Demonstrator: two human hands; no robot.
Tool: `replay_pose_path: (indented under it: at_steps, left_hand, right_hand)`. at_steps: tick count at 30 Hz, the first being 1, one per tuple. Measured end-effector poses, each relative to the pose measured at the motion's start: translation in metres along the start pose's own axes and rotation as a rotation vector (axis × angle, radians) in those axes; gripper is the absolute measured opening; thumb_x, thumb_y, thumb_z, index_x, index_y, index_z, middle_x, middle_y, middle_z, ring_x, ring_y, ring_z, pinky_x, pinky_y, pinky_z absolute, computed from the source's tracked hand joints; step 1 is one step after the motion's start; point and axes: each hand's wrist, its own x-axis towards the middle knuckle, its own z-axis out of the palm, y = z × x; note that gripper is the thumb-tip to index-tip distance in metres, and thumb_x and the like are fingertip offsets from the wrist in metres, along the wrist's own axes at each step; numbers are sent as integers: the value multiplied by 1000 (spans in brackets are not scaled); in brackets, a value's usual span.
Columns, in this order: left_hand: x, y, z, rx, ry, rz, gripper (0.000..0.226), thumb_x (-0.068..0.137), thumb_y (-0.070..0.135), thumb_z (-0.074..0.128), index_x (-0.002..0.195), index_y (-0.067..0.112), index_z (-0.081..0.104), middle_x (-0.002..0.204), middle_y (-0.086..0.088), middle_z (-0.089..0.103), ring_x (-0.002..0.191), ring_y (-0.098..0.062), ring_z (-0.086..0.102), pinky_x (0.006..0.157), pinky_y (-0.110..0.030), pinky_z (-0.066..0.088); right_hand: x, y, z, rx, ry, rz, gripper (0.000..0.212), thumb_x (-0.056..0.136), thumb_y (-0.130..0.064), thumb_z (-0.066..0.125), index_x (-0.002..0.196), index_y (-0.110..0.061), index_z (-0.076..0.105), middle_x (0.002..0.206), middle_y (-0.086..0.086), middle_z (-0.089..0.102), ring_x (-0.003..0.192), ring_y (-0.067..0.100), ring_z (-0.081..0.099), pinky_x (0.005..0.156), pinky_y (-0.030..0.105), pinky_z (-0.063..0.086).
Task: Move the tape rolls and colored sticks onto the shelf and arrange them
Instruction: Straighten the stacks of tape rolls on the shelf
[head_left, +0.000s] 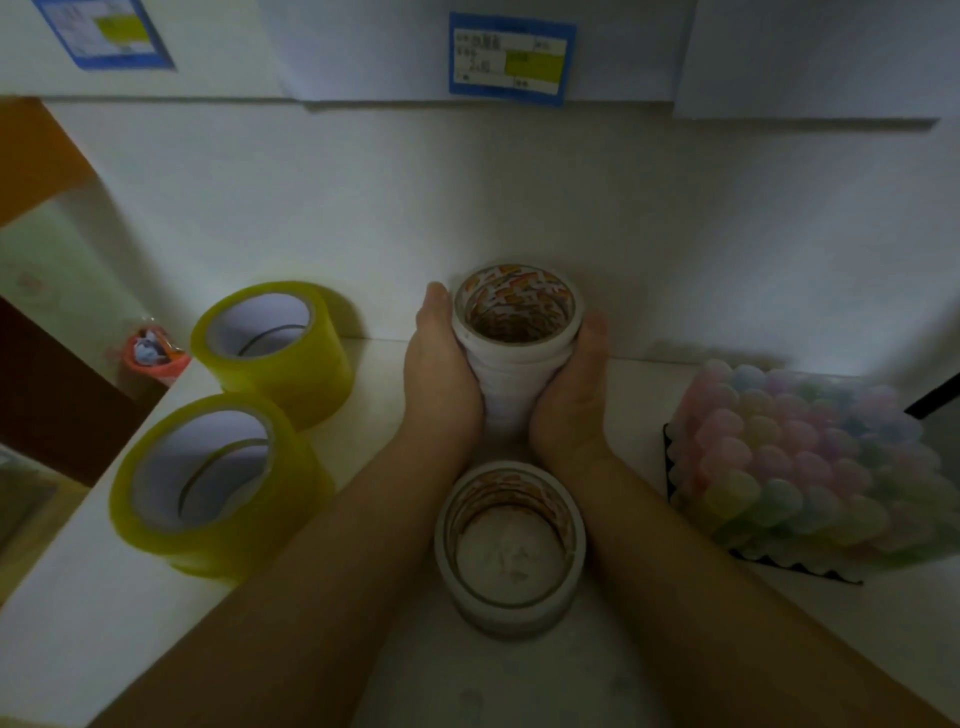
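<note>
A white shelf (597, 686) is seen from above, dimly lit, with a white back wall behind it. A tall stack of white tape rolls with patterned orange-brown cores (511, 358) stands upright toward the rear of the shelf, near the middle of its width, close to the back wall. This stack is held between both hands: the left hand (441, 374) is pressed flat against its left side and the right hand (571, 395) against its right side, so each grip is closed onto the stack by the palm and fingers. A second, shorter stack of white tape rolls with a brown-lined core (511, 551) stands upright just in front of the first, between the two forearms and nearer the front edge. Two stacks of wide yellow-tinted clear tape rolls are placed along the left edge: one toward the rear (275, 348), the other nearer the front (213, 483). A bundle of pastel-coloured sticks in a black-edged holder (795, 457) lies at the right edge, its rounded ends facing the camera. Two blue-bordered labels (511, 60) are fixed above the shelf.
</note>
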Motion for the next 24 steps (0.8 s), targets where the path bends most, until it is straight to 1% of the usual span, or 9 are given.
replay_pose_path:
  at_steps: [4, 6, 8, 11, 14, 17, 20, 22, 24]
  left_hand:
    - [5, -3, -3, -17, -53, -16, 86, 64, 71, 59, 121, 8, 68, 119, -12, 70, 116, -27, 63, 110, -46, 41]
    - [6, -2, -6, -61, -91, -47, 83, 76, 73, 58, 125, 7, 65, 124, -14, 68, 120, -28, 61, 113, -46, 38]
    - [3, -2, -7, -61, -86, -64, 77, 86, 72, 46, 121, 7, 67, 121, -13, 69, 119, -27, 62, 112, -44, 39]
    - [4, -8, -10, -27, -63, -59, 73, 90, 69, 40, 119, 8, 68, 118, -9, 71, 116, -22, 64, 111, -40, 41]
    - [6, -12, -11, -24, -89, -88, 62, 102, 52, 28, 116, 5, 68, 114, -11, 72, 110, -22, 67, 102, -34, 49]
    - [7, -11, -9, -43, -61, -54, 55, 104, 44, 28, 108, 9, 70, 104, -5, 75, 103, -15, 69, 94, -26, 52]
    - [6, -9, -9, -77, -62, -65, 56, 104, 45, 26, 107, 10, 69, 109, -8, 73, 108, -21, 67, 96, -29, 51]
    - [4, -9, -8, -33, -59, -33, 52, 105, 43, 27, 97, 13, 69, 90, 2, 76, 93, -10, 70, 85, -19, 53]
    - [2, -9, -6, 25, -31, 14, 46, 106, 39, 31, 83, 18, 65, 63, 15, 71, 64, 7, 65, 62, -6, 50]
  right_hand:
    - [-1, -1, -1, -11, -12, 14, 62, 80, -65, 36, 99, -15, 68, 112, 18, 68, 112, 33, 61, 103, 50, 46]
    - [-1, -1, -3, 27, -13, 59, 61, 78, -65, 40, 100, -15, 69, 110, 13, 71, 108, 24, 64, 98, 38, 51]
    - [-2, -4, -5, 85, -35, 115, 62, 80, -61, 42, 105, -12, 70, 109, 8, 72, 104, 16, 66, 89, 27, 52]
    - [-3, -7, -4, 112, -62, 164, 81, 74, -66, 45, 119, -3, 68, 119, 15, 70, 117, 26, 63, 103, 36, 49]
    - [-4, -13, -2, 122, -46, 206, 76, 74, -64, 48, 115, -5, 70, 118, 17, 70, 118, 29, 63, 102, 38, 49]
    - [-2, -13, -7, 110, -58, 234, 54, 102, -51, 33, 101, -13, 72, 96, 1, 77, 95, 9, 71, 82, 19, 54]
    - [0, -13, -8, 99, -41, 264, 47, 107, -33, 29, 87, -17, 68, 69, -11, 74, 66, -3, 68, 62, 10, 52]
    - [2, -13, -7, 93, -21, 274, 42, 107, -29, 33, 85, -18, 67, 65, -14, 72, 62, -4, 66, 58, 9, 50]
    - [3, -8, -9, 64, 3, 257, 39, 107, -27, 34, 86, -21, 68, 66, -17, 72, 67, -5, 65, 60, 10, 50]
